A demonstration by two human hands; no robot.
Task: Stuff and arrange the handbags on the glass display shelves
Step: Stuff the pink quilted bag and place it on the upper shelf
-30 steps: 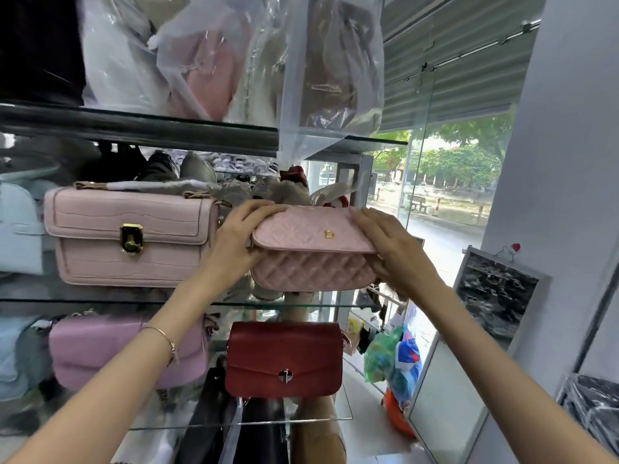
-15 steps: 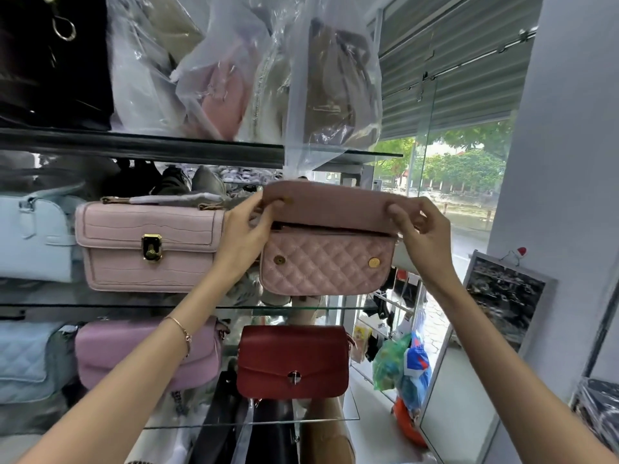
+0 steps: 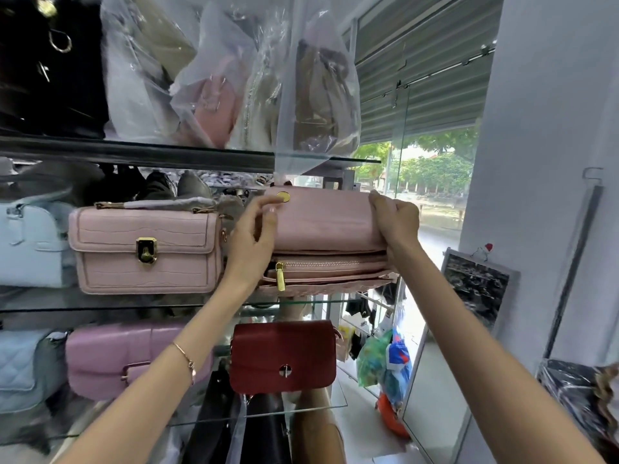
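A pink quilted handbag [image 3: 321,226] is held just above the middle glass shelf [image 3: 294,302], tipped toward me with its flap folded up and back. The flap's inner side with a gold snap faces me, and a zipped pocket with a gold pull shows below it. My left hand [image 3: 251,239] grips the bag's left end, thumb near the snap. My right hand [image 3: 395,219] grips the flap's right end, fingers curled over its top edge.
A pink croc-textured bag [image 3: 144,251] stands just left on the same shelf, with a pale blue bag [image 3: 30,242] beyond it. Below are a mauve bag [image 3: 110,356] and a dark red bag [image 3: 283,356]. Bags in plastic [image 3: 234,78] hang over the top shelf. A white wall [image 3: 542,162] stands at right.
The closed quilted bag had its flap lifted open. Since then the bag has tipped toward me, so the quilted front is out of sight and the zipped pocket shows.
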